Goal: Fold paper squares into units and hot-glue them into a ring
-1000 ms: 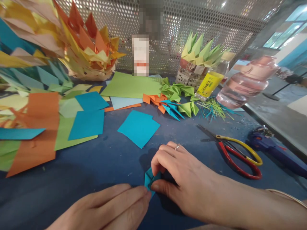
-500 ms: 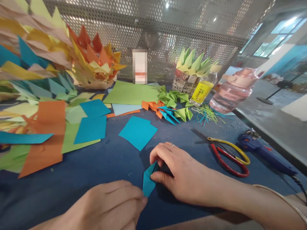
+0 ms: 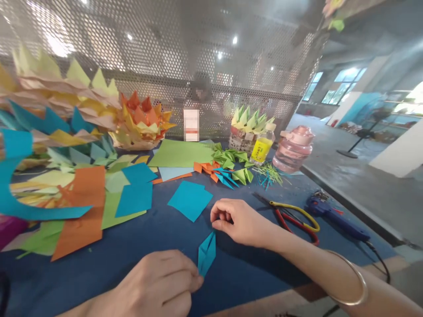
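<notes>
My left hand (image 3: 155, 279) is closed at the lower front, thumb and fingers pinching the bottom end of a small folded blue paper (image 3: 207, 254). The folded piece stands narrow and pointed, with creases down its face. Just above and right of it, apart from it, hovers my right hand (image 3: 243, 220). Its fingers are curled in towards the thumb, and nothing shows in them. Beyond both hands a few overlapping blue paper squares (image 3: 190, 200) lie on the dark blue table (image 3: 139, 237).
Scissors (image 3: 295, 215) and a blue glue gun (image 3: 340, 215) lie to the right. Folded paper pieces (image 3: 228, 165), a yellow-labelled bottle (image 3: 262, 147) and a pink bottle (image 3: 293, 149) stand or lie further back. Coloured sheets (image 3: 82, 211) and a paper-pointed model (image 3: 142, 123) fill the left.
My right hand has let go of the folded blue paper and moved up and away from it. My left hand still holds its lower end. The view has tilted upward.
</notes>
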`<state>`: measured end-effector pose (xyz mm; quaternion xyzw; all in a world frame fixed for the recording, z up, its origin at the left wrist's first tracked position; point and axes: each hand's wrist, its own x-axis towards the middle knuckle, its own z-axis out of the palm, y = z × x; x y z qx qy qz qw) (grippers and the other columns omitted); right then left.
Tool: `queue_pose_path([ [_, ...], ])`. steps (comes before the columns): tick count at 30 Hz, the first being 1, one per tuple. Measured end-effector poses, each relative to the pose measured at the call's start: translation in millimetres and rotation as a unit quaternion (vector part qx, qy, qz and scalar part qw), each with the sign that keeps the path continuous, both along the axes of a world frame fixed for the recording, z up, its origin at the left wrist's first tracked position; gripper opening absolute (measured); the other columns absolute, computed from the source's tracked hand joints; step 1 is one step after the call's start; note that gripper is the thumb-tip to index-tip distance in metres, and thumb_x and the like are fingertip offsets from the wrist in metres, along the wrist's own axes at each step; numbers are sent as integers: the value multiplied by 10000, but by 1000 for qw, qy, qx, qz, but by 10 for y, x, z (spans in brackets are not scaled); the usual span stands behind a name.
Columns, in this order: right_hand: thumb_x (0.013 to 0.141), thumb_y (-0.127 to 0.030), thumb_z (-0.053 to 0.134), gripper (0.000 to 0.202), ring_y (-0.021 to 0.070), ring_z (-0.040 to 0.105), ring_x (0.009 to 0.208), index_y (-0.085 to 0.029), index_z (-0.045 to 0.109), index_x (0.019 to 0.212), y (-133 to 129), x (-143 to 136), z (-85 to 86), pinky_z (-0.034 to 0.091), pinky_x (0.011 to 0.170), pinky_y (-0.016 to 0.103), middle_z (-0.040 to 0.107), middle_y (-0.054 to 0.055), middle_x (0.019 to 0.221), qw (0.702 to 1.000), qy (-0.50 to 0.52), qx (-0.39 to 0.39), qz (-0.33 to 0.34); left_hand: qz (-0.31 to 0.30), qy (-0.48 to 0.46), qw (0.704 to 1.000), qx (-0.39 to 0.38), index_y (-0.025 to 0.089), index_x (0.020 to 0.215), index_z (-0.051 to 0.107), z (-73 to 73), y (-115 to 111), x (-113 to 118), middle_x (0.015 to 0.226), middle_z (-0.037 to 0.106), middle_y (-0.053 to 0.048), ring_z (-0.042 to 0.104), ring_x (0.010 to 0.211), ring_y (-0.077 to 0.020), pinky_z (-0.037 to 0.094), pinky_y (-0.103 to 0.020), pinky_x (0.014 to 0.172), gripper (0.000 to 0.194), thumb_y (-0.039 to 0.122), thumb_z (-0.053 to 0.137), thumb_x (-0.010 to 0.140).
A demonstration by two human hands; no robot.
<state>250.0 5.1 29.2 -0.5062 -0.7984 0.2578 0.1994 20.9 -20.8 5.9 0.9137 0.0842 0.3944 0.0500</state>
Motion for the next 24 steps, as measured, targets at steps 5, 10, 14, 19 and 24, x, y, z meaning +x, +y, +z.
queue_pose_path([
  [5, 894, -194, 615, 88, 103, 533, 678, -149, 658, 831, -41, -21, 31, 396, 649, 222, 609, 3, 788, 998, -33, 40, 28, -71, -3, 997, 7, 129, 731, 594, -96, 36, 33, 738, 675, -43, 660, 768, -124, 541, -224, 721, 431, 147, 279, 1025],
  [10, 848, -294, 684, 162, 132, 541, 722, -165, 637, 764, -98, -115, 36, 392, 693, 249, 609, -8, 745, 995, -75, 69, -5, -98, -65, 991, 63, 136, 657, 530, -172, 141, 119, 698, 665, -30, 640, 675, -111, 517, -222, 639, 475, 143, 237, 1031],
  [14, 795, -195, 713, 92, 124, 543, 716, -169, 634, 755, -110, -134, 45, 392, 694, 242, 605, -21, 748, 995, -80, 60, -6, -47, -106, 990, 85, 154, 734, 584, -177, 150, 140, 687, 674, -9, 652, 698, -108, 529, -198, 676, 423, 142, 272, 1019],
  [19, 822, -217, 712, 103, 127, 555, 750, -164, 634, 780, -105, -104, 68, 403, 705, 241, 613, -11, 780, 997, -68, 41, 5, 65, -14, 982, 179, 149, 1122, 648, -447, 250, 107, 1086, 722, -48, 644, 1059, -141, 507, -225, 931, 324, 199, 352, 1002],
  [24, 841, -178, 686, 72, 120, 550, 721, -160, 625, 806, -101, -86, 71, 412, 670, 229, 597, -8, 799, 999, -45, 26, -8, 61, -46, 980, 185, 164, 1076, 657, -694, 306, 139, 1068, 732, -44, 660, 1039, -145, 388, -314, 1096, 231, 170, 456, 962],
])
